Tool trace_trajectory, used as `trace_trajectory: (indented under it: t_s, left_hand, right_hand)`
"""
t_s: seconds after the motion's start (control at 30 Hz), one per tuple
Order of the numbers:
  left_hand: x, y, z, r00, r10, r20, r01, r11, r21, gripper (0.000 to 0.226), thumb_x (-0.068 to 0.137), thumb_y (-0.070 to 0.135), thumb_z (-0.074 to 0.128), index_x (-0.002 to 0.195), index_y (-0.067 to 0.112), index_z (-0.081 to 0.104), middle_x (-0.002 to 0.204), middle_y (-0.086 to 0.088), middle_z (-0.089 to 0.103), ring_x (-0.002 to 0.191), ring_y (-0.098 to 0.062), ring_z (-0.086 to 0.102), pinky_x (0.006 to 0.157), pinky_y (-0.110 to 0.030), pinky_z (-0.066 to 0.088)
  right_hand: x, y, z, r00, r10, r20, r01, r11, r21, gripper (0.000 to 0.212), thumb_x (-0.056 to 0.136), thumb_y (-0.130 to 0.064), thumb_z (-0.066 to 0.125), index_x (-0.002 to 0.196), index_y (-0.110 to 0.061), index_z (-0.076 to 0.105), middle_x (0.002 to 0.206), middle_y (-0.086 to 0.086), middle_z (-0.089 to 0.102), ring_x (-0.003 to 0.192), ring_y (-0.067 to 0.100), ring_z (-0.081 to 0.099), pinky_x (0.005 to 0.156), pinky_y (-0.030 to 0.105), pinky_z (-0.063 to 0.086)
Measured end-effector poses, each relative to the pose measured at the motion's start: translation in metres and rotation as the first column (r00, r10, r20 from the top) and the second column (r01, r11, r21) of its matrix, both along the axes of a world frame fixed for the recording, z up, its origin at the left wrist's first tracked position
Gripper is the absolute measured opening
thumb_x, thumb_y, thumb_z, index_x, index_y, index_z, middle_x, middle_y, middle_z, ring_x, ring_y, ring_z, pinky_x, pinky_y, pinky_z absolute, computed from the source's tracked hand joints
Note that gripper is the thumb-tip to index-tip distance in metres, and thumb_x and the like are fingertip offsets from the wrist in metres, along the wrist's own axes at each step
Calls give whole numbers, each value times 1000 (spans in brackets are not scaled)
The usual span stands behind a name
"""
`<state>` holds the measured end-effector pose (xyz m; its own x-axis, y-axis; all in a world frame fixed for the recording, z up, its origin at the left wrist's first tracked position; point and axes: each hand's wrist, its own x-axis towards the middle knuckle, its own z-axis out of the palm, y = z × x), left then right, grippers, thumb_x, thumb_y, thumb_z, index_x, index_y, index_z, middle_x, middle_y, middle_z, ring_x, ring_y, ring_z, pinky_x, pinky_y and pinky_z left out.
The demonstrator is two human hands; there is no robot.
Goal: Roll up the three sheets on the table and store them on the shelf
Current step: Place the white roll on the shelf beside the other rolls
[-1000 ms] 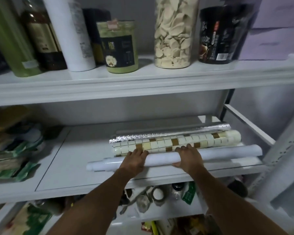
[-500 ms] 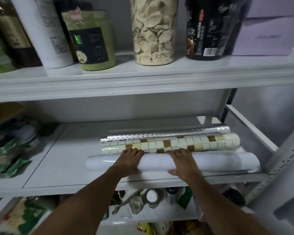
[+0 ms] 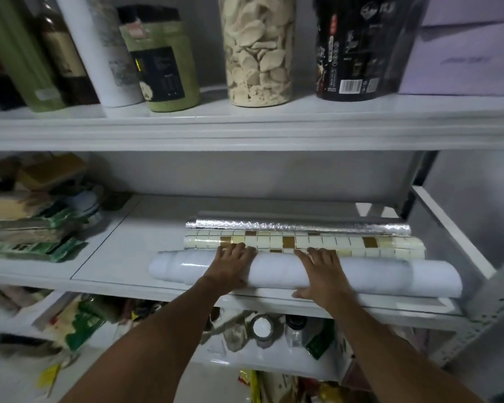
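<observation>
Both our hands lie flat on the white roll (image 3: 361, 274), the left hand (image 3: 233, 264) and right hand (image 3: 323, 271) open, palms pressing rather than clasping. Over the last second the roll has swelled and slid right along the middle shelf (image 3: 114, 257), snug against the tile-patterned roll (image 3: 346, 242); the silver roll (image 3: 274, 226) lies beyond it, farther in. All three rolls now sit stored, so we judge only letting go remains, provided the white roll doesn't unfurl.

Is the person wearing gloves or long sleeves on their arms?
No. Both the left hand and the right hand are bare, with no gloves, rings or watch showing. The forearms are bare too, with no sleeves as far as the picture reaches.
</observation>
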<state>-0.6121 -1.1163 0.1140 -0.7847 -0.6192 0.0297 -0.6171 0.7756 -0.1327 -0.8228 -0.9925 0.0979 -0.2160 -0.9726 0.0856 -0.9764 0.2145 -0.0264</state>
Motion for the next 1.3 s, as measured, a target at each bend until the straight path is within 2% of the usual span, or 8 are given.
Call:
trace_trajectory:
  t_s: [0.17, 0.37, 0.5, 0.63, 0.8, 0.93, 1.03, 1.3]
  left_hand:
    - [13, 2, 9, 991, 115, 75, -118, 992, 44, 80, 78, 34, 69, 143, 21, 22, 142, -12, 31, 131, -31, 30, 106, -52, 29]
    - [15, -1, 9, 989, 119, 82, -126, 989, 80, 80, 80, 36, 68, 143, 23, 22, 143, -11, 30, 132, -29, 30, 105, -47, 30]
    - [6, 3, 3, 989, 131, 69, -136, 988, 68, 78, 81, 37, 65, 144, 19, 22, 142, -15, 33, 133, -33, 29, 106, -51, 30]
    - [8, 1, 1, 993, 106, 44, -107, 994, 19, 78, 82, 42, 63, 143, 17, 22, 145, -13, 30, 134, -31, 27, 106, -49, 27]
    - [40, -17, 7, 988, 153, -26, -152, 987, 54, 74, 86, 56, 51, 144, 22, 22, 148, -8, 28, 136, -26, 27, 108, -46, 23]
    - [60, -30, 7, 984, 177, 20, -177, 983, 47, 70, 88, 55, 49, 140, 25, 14, 144, -10, 33, 130, -29, 34, 102, -47, 32]
    - [61, -33, 10, 973, 228, 32, -229, 972, 59, 75, 85, 61, 49, 143, 24, 20, 147, -11, 27, 133, -30, 29, 103, -51, 34]
    - [95, -57, 14, 890, 455, -1, -446, 873, 194, 95, 69, 79, 50, 143, 29, 19, 153, -11, 13, 142, -38, 10, 104, -68, 23]
  right_hand:
    - [8, 1, 6, 998, 63, -19, -63, 998, -11, 93, 78, -67, 56, 150, -21, 20, 151, 6, 31, 138, 28, 26, 118, 42, 12]
    - [21, -7, 11, 996, 93, -2, -93, 995, 38, 96, 78, -62, 60, 152, -24, 12, 154, 3, 27, 139, 27, 25, 117, 44, 13]
    - [25, -22, 13, 999, 22, 37, -28, 989, 146, 94, 76, -55, 67, 150, -25, 17, 150, 3, 32, 134, 29, 32, 112, 46, 24]
    - [26, -28, 18, 1000, -21, 13, 19, 988, 151, 88, 77, -50, 68, 148, -25, 23, 150, 1, 33, 133, 28, 33, 111, 47, 26]
    - [30, -27, 11, 996, -77, -40, 81, 988, 135, 86, 78, -47, 69, 147, -26, 22, 148, 1, 34, 134, 28, 34, 113, 49, 23]
    - [34, -29, 11, 990, -118, -76, 127, 985, 117, 84, 80, -44, 68, 147, -24, 22, 148, 2, 32, 135, 29, 33, 115, 51, 16]
    - [37, -28, 10, 985, -132, -111, 142, 985, 97, 84, 81, -43, 68, 147, -22, 21, 148, 4, 32, 135, 31, 31, 116, 49, 17]
    - [41, -29, 9, 974, -170, -153, 185, 979, 87, 83, 81, -40, 69, 146, -21, 21, 147, 6, 32, 135, 31, 31, 115, 47, 19]
